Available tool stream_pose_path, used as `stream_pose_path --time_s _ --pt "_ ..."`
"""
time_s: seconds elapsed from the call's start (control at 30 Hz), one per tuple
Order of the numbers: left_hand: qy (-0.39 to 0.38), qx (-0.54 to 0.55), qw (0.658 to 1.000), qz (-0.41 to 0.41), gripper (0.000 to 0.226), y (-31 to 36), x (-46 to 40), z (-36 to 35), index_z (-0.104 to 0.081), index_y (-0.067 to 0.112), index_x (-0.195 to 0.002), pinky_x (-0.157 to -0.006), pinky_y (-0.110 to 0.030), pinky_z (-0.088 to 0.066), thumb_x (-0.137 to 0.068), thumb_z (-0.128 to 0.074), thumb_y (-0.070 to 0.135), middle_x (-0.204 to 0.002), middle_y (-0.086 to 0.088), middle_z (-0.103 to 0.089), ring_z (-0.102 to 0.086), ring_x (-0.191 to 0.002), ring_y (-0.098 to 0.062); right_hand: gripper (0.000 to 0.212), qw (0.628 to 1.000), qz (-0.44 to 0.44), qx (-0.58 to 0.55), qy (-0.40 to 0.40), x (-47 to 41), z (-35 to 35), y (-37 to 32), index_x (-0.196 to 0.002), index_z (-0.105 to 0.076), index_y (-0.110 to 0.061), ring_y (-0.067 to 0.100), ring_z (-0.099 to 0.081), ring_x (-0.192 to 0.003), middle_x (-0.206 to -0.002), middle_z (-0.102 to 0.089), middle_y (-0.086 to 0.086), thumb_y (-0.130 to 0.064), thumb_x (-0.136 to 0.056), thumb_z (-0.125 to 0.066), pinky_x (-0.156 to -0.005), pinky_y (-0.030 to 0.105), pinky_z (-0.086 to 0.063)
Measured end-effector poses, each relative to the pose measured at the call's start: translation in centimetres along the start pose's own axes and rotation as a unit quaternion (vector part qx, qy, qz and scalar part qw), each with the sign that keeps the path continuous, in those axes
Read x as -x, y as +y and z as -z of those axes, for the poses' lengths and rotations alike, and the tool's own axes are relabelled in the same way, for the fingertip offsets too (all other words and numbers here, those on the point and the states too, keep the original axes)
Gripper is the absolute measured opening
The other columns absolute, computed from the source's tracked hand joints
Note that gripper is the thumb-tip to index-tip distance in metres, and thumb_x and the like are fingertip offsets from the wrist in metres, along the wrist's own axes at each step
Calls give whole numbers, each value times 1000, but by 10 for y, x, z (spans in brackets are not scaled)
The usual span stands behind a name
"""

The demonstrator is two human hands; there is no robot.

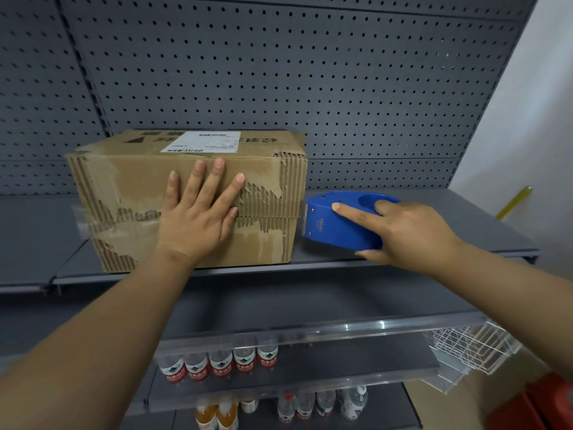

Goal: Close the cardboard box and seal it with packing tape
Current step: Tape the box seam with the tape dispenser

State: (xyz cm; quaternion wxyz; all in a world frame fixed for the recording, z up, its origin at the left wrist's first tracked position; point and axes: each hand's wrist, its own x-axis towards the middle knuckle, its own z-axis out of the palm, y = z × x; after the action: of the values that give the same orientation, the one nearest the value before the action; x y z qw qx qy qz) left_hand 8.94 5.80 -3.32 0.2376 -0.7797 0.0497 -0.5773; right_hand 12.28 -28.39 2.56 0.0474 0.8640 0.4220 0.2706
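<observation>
Left hand [198,212] is spread flat on the front of the cardboard box [186,197] on the grey shelf [434,218], right hand [400,231] wrapped around the blue tape dispenser [338,225] at its right edge; worn, peeling cardboard looks soft, so I'd brace near the seam.

A worn cardboard box [186,197] sat closed on a grey shelf [403,252], its front face torn and streaked with clear tape. The left hand [198,215] lay flat against that face with fingers spread, while the right hand [403,231] gripped a blue tape dispenser [338,221] whose front end touched the box's right edge. Water bottles [220,364] stood on a lower shelf.
</observation>
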Motion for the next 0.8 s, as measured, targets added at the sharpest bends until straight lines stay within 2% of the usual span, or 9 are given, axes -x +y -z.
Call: stream_pose_path --time_s 0.13,0.23,0.3,0.4,0.47,0.67,0.8 --pt "15 33 999 22 55 15 -7 10 -29 16 -145 -117 -42 5 -92 -38 29 -158 -2 5 2 -145 -19 99 1000 6 13 4 -2 -4 -3 -132 -38 -32 25 -46 -36 -62 -55 8 -50 -47 -86 -42 20 -23" --pt "-1 96 995 13 57 27 -19 12 -31 7 -140 -117 -38 8 -85 -38 22 -157 2 14 9 -145 -16 99 1000 3 18 12 -5 -5 -5 -132 -38 -32 24 -47 -36 -63 -57 8 -52 -46 -85 -43 20 -21" --pt "-17 117 993 -23 62 32 -24 9 -28 12 -143 -116 -41 7 -83 -41 25 -157 4 15 10 -144 -17 99 1000 3 17 13 -7 -7 -6 -132 -38 -32 24 -47 -36 -63 -57 7 -53 -47 -84 -43 20 -21" --pt "-4 58 996 -74 56 36 -23 1 -20 30 -147 -113 -52 5 -95 -37 39 -158 2 6 9 -144 -27 99 1000 2 12 16 -6 -10 -5 -132 -38 -32 24 -47 -37 -62 -55 7 -52 -48 -84 -43 20 -24" --pt "2 32 996 -89 56 36 -22 -3 -18 36 -147 -112 -54 4 -95 -35 49 -158 2 5 10 -144 -29 98 1000 2 1 16 -7 -14 -3 -133 -37 -33 25 -47 -38 -61 -53 7 -51 -49 -84 -42 22 -28" --pt "3 22 996 -91 53 32 -22 -8 -18 41 -146 -111 -53 6 -96 -31 51 -158 3 7 13 -144 -27 93 1000 5 -25 16 -6 -19 11 -133 -36 -37 25 -49 -41 -60 -50 6 -47 -53 -83 -41 25 -39" --pt "-3 25 995 -93 53 34 -24 -10 -19 41 -146 -111 -54 6 -95 -32 51 -158 4 7 14 -143 -26 90 999 15 -26 15 -3 -20 18 -129 -40 -35 24 -48 -41 -59 -50 5 -44 -51 -84 -41 23 -35"
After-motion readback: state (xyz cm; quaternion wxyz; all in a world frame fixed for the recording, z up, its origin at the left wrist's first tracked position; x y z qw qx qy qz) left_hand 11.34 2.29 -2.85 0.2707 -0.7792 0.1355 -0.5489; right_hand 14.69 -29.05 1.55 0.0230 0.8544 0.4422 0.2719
